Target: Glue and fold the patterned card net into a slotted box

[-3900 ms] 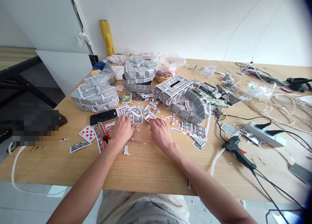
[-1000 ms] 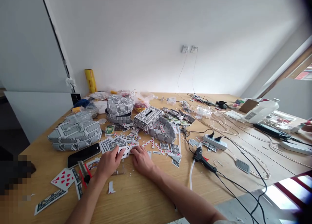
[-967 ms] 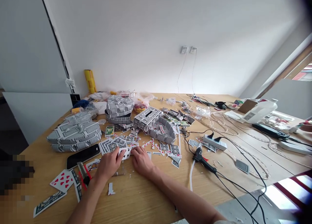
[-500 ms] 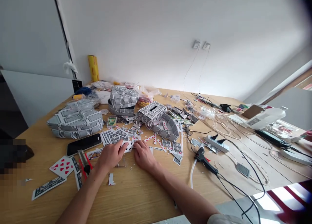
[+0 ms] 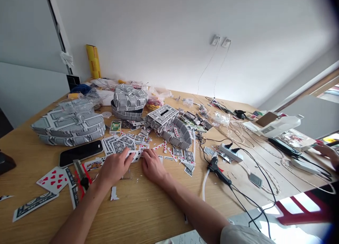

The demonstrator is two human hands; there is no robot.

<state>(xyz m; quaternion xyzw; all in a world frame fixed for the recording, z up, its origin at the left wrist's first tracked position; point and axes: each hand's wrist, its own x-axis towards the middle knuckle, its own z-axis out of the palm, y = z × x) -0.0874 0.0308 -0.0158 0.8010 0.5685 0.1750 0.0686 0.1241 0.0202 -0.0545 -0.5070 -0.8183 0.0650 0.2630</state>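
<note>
Between my hands is a white playing card [image 5: 136,155] with black pips, held low over the table. My left hand [image 5: 114,168] is closed on the card's left end, thumb along its edge. The bent fingers of my right hand [image 5: 153,165] grip its right end, their tips partly hidden. Beyond them lie loose patterned cards [image 5: 120,143] and cut card scraps. Left of my left hand are a black phone [image 5: 81,153], a red-and-grey cutter [image 5: 82,178] and a heart card [image 5: 53,180].
Card-covered boxes [image 5: 70,125] stand behind, beside an open card-covered box [image 5: 180,136]. To the right lie a glue gun [image 5: 219,171], a power strip [image 5: 230,153] and trailing cables. Another person's hand [image 5: 327,152] is at the far right edge.
The view has shifted, so most things sit further left. The card's face looks narrower between my hands. More of the other person's hand shows at the right.
</note>
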